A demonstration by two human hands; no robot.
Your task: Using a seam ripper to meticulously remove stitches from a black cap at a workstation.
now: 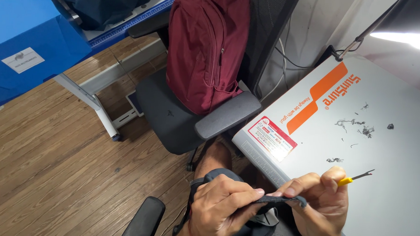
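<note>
Left hand (pixel 222 207) and right hand (pixel 317 200): both are pinching a dark grey fabric strip (pixel 280 200), stretching it between them over the lap. The right is also gripping a yellow-handled metal seam ripper (pixel 356 178) (fork tip pointing right) above the grey cutting table (pixel 398 190), near black thread scraps (pixel 354 124).

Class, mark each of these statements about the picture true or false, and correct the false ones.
1. The right hand holds a seam ripper with a yellow handle. True.
2. Both hands pinch a strip of dark fabric; the left hand grips one end. True.
3. A green backpack sits on the office chair. False: the backpack is dark red.
4. Bits of cut thread lie on the grey table. True.
5. The floor is tiled white. False: the floor is brown wood plank.
</note>
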